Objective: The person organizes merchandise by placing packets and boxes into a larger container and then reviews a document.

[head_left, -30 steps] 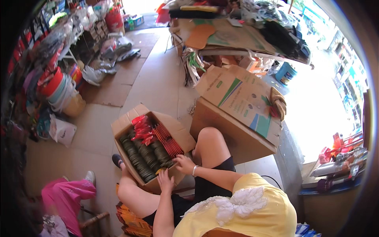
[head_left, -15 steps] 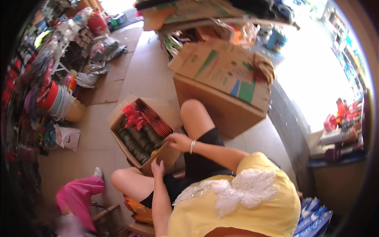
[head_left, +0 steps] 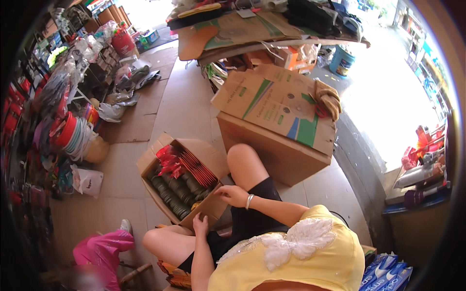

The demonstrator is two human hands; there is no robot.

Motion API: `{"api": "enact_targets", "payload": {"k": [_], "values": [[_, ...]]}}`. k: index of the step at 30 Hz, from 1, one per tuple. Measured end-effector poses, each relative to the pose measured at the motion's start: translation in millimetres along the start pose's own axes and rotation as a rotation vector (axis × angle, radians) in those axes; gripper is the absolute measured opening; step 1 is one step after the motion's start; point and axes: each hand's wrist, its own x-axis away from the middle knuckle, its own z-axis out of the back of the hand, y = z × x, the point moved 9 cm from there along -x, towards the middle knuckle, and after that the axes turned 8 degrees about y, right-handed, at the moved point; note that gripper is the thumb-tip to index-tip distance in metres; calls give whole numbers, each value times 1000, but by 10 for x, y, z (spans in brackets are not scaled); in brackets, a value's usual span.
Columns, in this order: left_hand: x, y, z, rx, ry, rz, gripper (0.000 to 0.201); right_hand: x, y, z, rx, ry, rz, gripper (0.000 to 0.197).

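An open cardboard box [head_left: 162, 209] stands in front of my knees. Inside lie rows of stacked dark olive round pieces [head_left: 172, 194], a crumpled red plastic packet [head_left: 170, 161] and a row of thin red-edged packs [head_left: 198, 168]. A small yellow piece shows near the front wall. My right hand [head_left: 233, 195] is closed at the upper right edge of the box's near flap [head_left: 213, 207], thumb and fingers on the cardboard. At the flap's left edge, my left hand [head_left: 200, 224] has its fingers bent against it. Neither hand reaches into the contents.
A large closed carton [head_left: 276, 145] stands beyond my right knee, brown gloves [head_left: 328, 99] on top. Another person's pink-clad leg [head_left: 104, 250] is at lower left. Stacked basins [head_left: 73, 136] and a white bag [head_left: 87, 180] line the left. A laden table [head_left: 242, 31] stands ahead.
The whole scene sits slightly lower and farther right in the picture, as the view has tilted. Both hands stay at the box's near flap; the box contents look the same.
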Motion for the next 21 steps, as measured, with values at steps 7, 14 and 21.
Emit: {"api": "enact_targets", "payload": {"k": [7, 14, 21], "values": [[-39, 53, 13, 70, 15, 69, 37, -754, -540, 450, 424, 60, 282, 21], [-54, 324, -4, 289, 129, 84, 34, -704, 495, -169, 1647, -751, 415, 30], [240, 161, 1543, 1307, 419, 14, 35, -483, 674, -693, 1419, -1084, 325, 24]]}}
